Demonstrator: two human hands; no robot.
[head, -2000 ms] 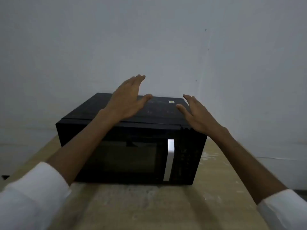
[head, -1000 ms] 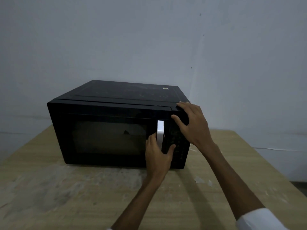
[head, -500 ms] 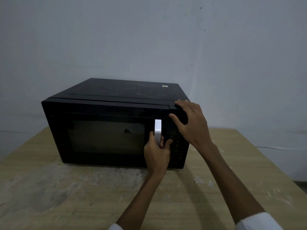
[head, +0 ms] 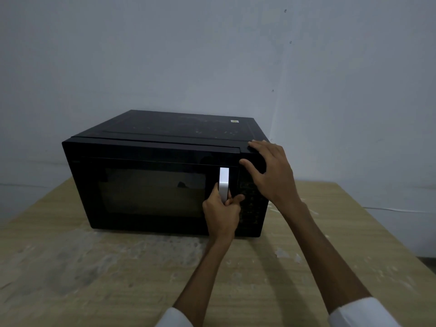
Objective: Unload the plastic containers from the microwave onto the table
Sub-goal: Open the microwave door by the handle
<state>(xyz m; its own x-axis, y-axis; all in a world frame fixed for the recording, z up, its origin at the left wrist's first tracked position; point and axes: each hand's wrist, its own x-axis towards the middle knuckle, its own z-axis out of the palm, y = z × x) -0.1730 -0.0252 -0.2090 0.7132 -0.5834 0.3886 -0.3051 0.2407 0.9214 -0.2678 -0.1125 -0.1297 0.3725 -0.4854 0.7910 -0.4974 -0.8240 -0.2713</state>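
A black microwave (head: 146, 147) stands on a wooden table (head: 99, 274), its door closed. My left hand (head: 221, 213) is wrapped around the lower part of the white door handle (head: 224, 180). My right hand (head: 271, 173) presses flat, fingers spread, against the microwave's top right front corner, over the control panel (head: 251, 204). The dark door window (head: 151, 192) shows only dim shapes inside; no plastic container can be made out.
The table top is worn and pale-stained in front of the microwave. A grey wall (head: 212, 55) rises right behind it. The table's right edge (head: 401, 237) runs close beside my right arm.
Both hands came down from the microwave's top. My left hand went to the white handle and closed around it; my right hand settled on the top right front corner.
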